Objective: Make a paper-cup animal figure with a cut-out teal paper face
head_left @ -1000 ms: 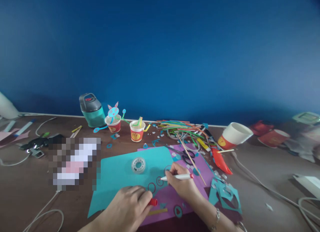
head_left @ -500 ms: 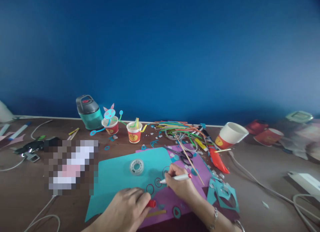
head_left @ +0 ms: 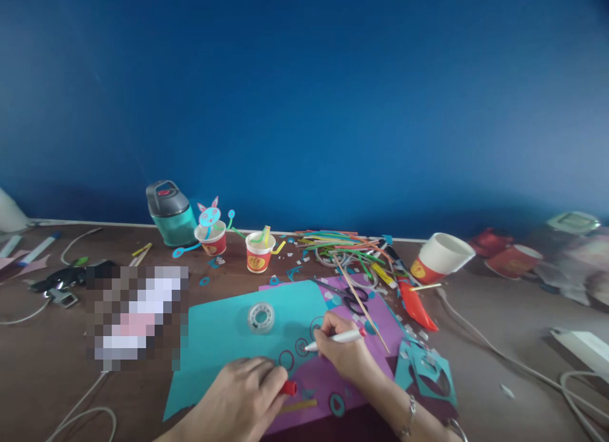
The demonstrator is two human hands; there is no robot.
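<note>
My right hand [head_left: 343, 352] is closed around a white marker [head_left: 343, 337] with a red end. Its tip meets a small heart drawn inside a red circle [head_left: 301, 347] on the turquoise paper [head_left: 214, 340]. Another drawn circle lies lower left of it, and one more is partly hidden by my fingers. My left hand [head_left: 242, 391] rests on the paper's lower edge, with a red marker cap [head_left: 289, 387] between thumb and fingers. Purple paper [head_left: 304, 423] lies underneath, with a cut-out heart circle [head_left: 337, 404] on it. A tape roll [head_left: 261, 318] sits on the turquoise sheet.
Scissors [head_left: 354, 297] and a thin wooden stick [head_left: 364, 305] lie right of the paper. Behind are bendy straws [head_left: 333, 242], two decorated paper cups [head_left: 259, 255] and a turquoise flask [head_left: 172, 223]. A tipped cup [head_left: 440, 258], paper offcuts [head_left: 425, 369] and a cable [head_left: 499, 353] are rightward.
The view has shifted very slightly. The rear paper cup with the yellow straw stands a little further right. Both hands keep their hold, and the marker tip has barely moved.
</note>
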